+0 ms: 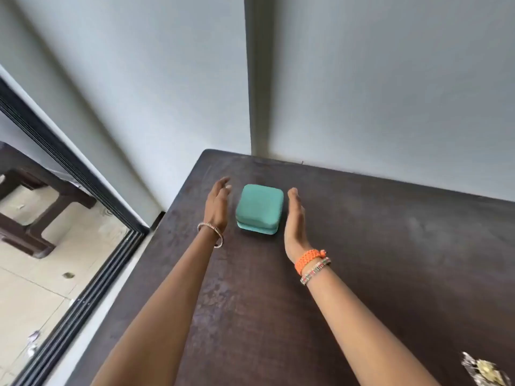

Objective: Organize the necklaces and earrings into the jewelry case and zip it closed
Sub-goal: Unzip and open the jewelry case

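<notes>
Two bare forearms reach forward over a dark brown table, so starting from the near edge: down in the bottom right corner there's a small pile of something shiny and gold-silver, blurry enough that I can't say for sure what pieces are in it, looks like jewelry though.

Moving up, the right wrist has an orange braided band plus a thin multicolour beaded bracelet just behind it. The left wrist wears a metal bangle.

Then the hands. Left hand is held up on edge, fingers straight-ish and relaxed, holding nothing. Right hand same deal, flat and on edge, palm facing inward, nothing in it. Both sit either side of the teal jewelry case, close to it but not touching as far as I can see.

The case itself is a small rounded square box, lid down, sitting on the table toward the far left corner, right between the two palms.

Behind the table is a plain pale wall with a vertical corner edge. Off to the left there's a dark sliding door frame, and past it a tiled floor with a dark wooden bench.
</notes>
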